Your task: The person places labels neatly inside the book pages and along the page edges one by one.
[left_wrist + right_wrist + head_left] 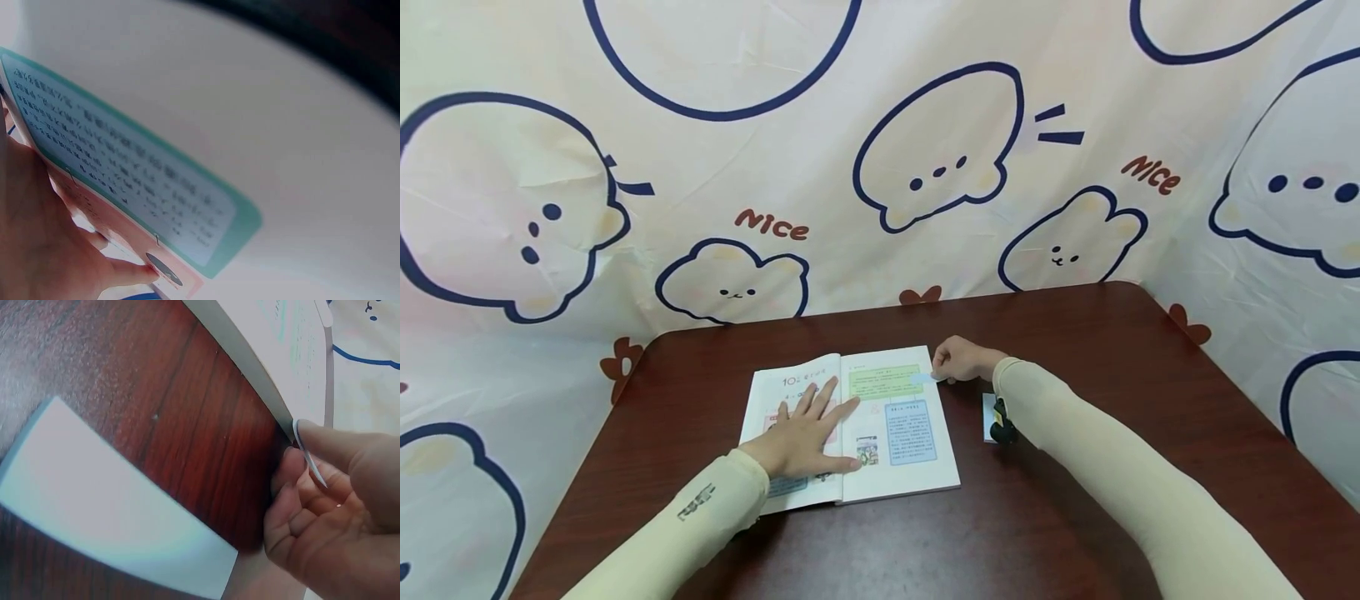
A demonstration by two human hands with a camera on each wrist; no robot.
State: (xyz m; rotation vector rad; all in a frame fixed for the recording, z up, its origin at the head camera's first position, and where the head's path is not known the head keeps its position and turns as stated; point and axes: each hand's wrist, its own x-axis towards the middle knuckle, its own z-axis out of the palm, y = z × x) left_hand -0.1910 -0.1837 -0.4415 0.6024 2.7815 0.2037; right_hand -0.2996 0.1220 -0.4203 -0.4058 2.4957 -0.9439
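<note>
An open book (917, 487) lies on the table, with print and coloured boxes on both pages. My left hand (801, 437) rests on its left page, fingers spread, the thumb reaching across the fold. In the left wrist view the same hand (56, 244) is beside a blue text box. At the right page's outer edge, my right hand (962, 360) pinches a pale blue sticky note (922, 378), which overlaps the green text box. The right wrist view shows the note's loose end (317, 470) curling out between thumb and bent fingers.
A pad of pale blue sticky notes (112, 494) lies on the dark wooden table (880, 550), right of the book and below my right wrist. A black wrist camera (1002, 427) partly covers it in the head view. Behind the table hangs a cartoon-printed cloth (835, 183).
</note>
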